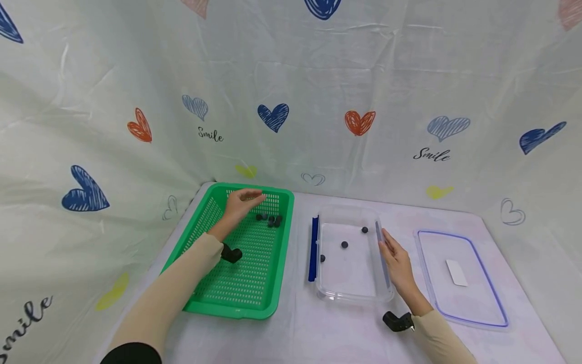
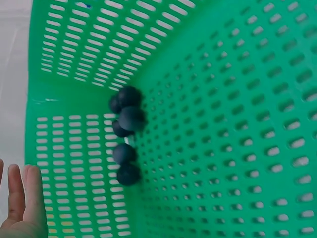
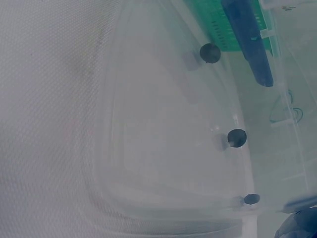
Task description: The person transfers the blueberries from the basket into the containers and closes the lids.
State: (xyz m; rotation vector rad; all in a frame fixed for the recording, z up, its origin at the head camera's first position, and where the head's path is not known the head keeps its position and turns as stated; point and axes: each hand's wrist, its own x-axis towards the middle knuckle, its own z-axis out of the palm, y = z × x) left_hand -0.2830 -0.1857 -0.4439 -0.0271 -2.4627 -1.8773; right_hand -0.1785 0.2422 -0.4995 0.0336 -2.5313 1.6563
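Note:
My left hand (image 1: 241, 205) hovers over the far end of a green plastic basket (image 1: 278, 303), fingers extended and nothing visible in them. Several dark blue blueberries (image 1: 271, 221) lie on the basket floor just right of that hand. The left wrist view shows these blueberries (image 2: 130, 119) clustered along the basket wall, with fingers (image 2: 34, 193) at the lower left. My right hand (image 1: 397, 260) rests its nearly straight fingers against the right side of a clear plastic box (image 1: 354, 294). Inside the box are three blueberries (image 1: 344, 244), spaced apart.
A blue latch flap (image 1: 313, 250) hangs out from the box's left side, facing the basket. To the right lies a clear lid (image 1: 477, 308) with a blue seal and a white label (image 1: 456, 273). Behind the table hangs a heart-patterned sheet (image 1: 318, 76).

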